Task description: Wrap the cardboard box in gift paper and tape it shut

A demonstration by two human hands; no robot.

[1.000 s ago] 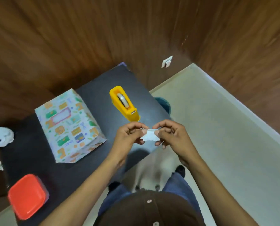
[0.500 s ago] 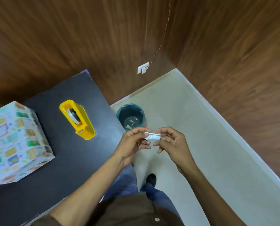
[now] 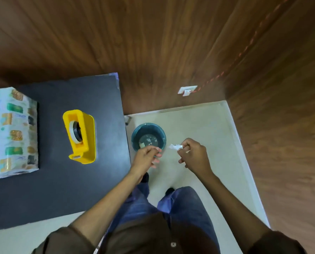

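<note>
- The dark desk fills the left side of the view. Its left and lower-left parts run out of the picture.
- The wrapped box stands on the desk at the far left, covered all over in pale patterned gift paper. The picture's edge cuts it, so only its right part and one shaded side show. No tape is plain to see on it from here.
- The yellow tape dispenser stands on the desk just right of the box and apart from it, with a roll of clear tape in its middle. Its cutter end points toward the person.
- A round teal bin stands on the pale floor just beside the desk's right edge. Small bits lie at its bottom, too blurred to name.
- The left hand hovers over the near rim of the bin and hides part of it. Its fingers are curled and the thumb meets the forefinger. Whether anything is pinched there cannot be told.
- The right hand hangs over the floor just right of the bin, apart from the left hand, with its fingers curled in.
- A crumpled white scrap sticks out from the right hand's thumb and forefinger, which pinch it. Whether it is paper or tape cannot be made out.
</note>
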